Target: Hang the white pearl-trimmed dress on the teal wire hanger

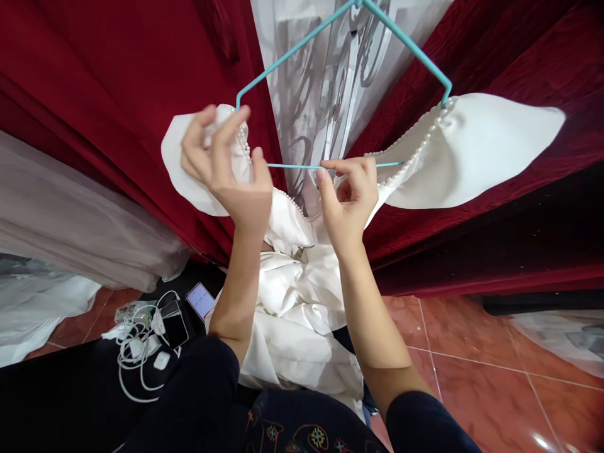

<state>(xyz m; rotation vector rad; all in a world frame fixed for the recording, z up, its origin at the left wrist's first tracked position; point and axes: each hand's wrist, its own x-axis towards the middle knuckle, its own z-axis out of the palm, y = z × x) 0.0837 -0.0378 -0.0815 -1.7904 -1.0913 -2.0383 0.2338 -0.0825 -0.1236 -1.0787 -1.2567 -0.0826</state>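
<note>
A white dress (302, 302) with pearl beading along its neckline hangs on a turquoise hanger (302, 42). Its left shoulder piece (177, 151) and right shoulder piece (495, 151) flare outward from the hanger's ends. My right hand (352, 195) pinches the hanger's thin lower bar near its middle, thumb against index finger. At the left end of the hanger, my left hand (229, 167) is raised in front of the beaded edge, fingers apart and slightly blurred. Whether its fingertips touch the fabric is hard to make out. The dress's skirt falls in folds between my forearms.
Dark red curtains (117, 75) hang on both sides of a pale sheer fabric (306, 69) with ornate metalwork. At lower left, a phone (201, 301), a dark-screened device (174, 329) and tangled white cables (134, 352) lie on a black surface. Red tiles (476, 352) cover the floor.
</note>
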